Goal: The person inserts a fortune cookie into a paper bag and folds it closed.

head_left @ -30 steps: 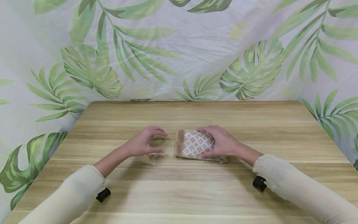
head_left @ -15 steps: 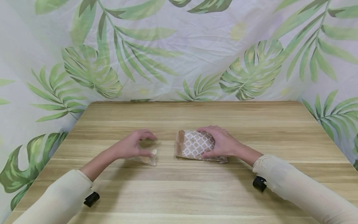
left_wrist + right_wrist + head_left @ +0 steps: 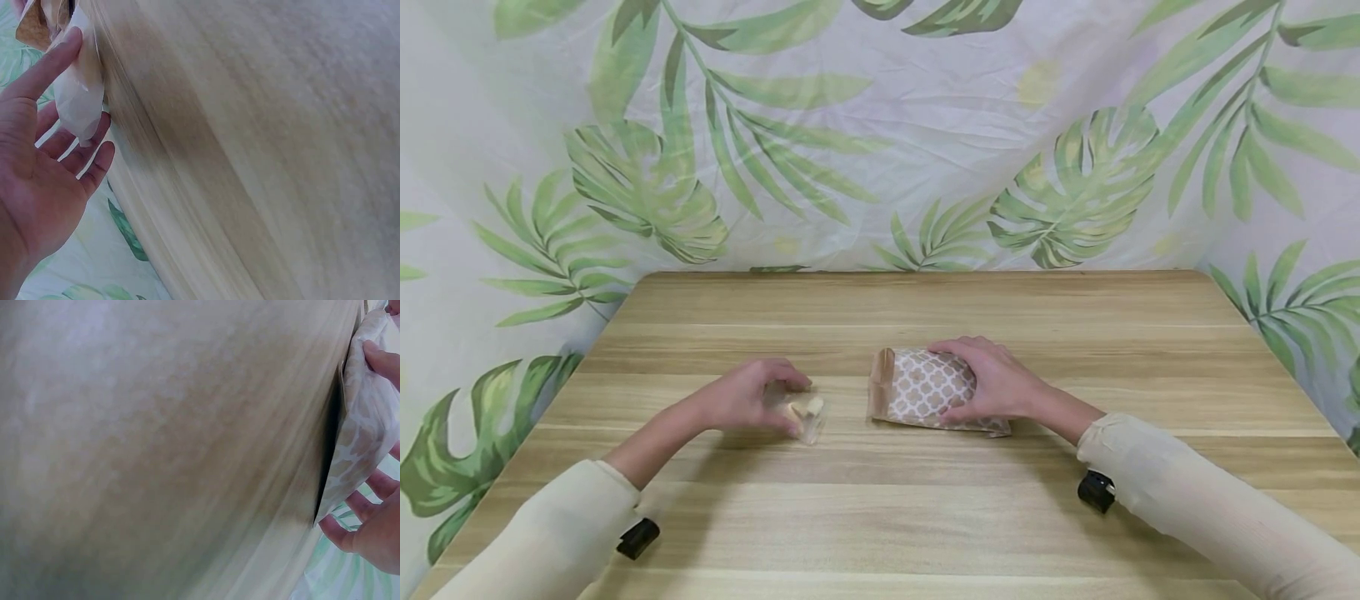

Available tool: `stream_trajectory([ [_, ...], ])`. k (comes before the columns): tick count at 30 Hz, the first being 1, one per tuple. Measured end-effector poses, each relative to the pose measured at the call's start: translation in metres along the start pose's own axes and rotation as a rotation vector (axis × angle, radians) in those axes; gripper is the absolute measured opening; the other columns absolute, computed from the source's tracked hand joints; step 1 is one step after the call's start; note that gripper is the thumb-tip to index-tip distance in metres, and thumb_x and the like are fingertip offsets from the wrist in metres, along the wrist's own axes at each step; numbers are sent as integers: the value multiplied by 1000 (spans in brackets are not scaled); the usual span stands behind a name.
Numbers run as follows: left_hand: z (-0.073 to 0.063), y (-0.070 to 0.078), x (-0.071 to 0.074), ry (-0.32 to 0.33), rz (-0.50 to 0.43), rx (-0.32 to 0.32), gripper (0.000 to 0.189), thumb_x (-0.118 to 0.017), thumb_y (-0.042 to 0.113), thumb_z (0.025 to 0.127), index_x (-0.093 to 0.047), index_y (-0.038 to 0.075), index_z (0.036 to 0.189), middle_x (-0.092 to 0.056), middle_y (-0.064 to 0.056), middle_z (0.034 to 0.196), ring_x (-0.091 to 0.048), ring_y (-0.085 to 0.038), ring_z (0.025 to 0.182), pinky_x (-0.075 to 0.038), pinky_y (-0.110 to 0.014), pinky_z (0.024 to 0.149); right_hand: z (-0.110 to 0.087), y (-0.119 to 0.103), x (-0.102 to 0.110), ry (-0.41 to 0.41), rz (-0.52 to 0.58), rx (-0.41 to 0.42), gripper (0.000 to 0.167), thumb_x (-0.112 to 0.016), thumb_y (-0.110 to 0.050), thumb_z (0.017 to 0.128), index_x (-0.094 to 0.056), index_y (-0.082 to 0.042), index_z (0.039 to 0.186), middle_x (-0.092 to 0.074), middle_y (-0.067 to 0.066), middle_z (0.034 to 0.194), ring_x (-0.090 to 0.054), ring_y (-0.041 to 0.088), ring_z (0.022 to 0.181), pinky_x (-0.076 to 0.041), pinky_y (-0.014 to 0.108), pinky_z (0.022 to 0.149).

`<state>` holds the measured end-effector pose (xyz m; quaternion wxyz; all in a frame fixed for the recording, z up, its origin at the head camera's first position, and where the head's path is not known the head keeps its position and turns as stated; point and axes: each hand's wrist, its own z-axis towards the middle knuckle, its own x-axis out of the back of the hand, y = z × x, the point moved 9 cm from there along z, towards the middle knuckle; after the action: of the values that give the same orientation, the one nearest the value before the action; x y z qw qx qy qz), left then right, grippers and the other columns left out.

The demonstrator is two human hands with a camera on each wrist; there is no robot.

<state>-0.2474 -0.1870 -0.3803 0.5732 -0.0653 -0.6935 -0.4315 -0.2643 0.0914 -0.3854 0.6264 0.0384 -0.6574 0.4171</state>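
Note:
My left hand (image 3: 751, 395) is at a small see-through plastic packet (image 3: 808, 410) with pale yellowish contents, left of the table's middle. Its thumb lies along the near side of the packet and the curled fingers are on the far side; the left wrist view shows the thumb on the cloudy film (image 3: 80, 94). To the right lies a brown paper bag (image 3: 925, 387) with a white lattice print and a plain folded end facing left. My right hand (image 3: 992, 379) grips its right part, thumb in front and fingers behind, hiding that end.
Both things lie on a light wood-grain table (image 3: 880, 517). Behind it hangs a white cloth (image 3: 925, 125) printed with green leaves. A black wrist device (image 3: 638, 538) sits under the left sleeve, another black device (image 3: 1096, 492) under the right.
My left hand has moved left and down, its thumb and fingers now closing about the clear packet, which shows more. The right hand and paper bag have stayed in place.

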Motion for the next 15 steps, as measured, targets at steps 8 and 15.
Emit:
stream_trajectory([
  [8, 6, -3, 1, 16, 28, 22, 50, -91, 27, 80, -74, -3, 116, -71, -15, 118, -65, -37, 113, -51, -56, 100, 0, 0, -1, -3, 0, 2, 98, -96, -45, 64, -56, -13, 147, -61, 12, 144, -53, 37, 132, -38, 63, 111],
  [15, 9, 6, 7, 72, 72, -64, 33, -78, -6, 82, -75, -2, 115, -69, -20, 129, -49, -53, 133, -36, -69, 110, 0, 1, -1, -10, 7, -9, 98, -97, -44, 64, -56, -13, 148, -61, 12, 144, -53, 36, 132, -38, 62, 111],
])
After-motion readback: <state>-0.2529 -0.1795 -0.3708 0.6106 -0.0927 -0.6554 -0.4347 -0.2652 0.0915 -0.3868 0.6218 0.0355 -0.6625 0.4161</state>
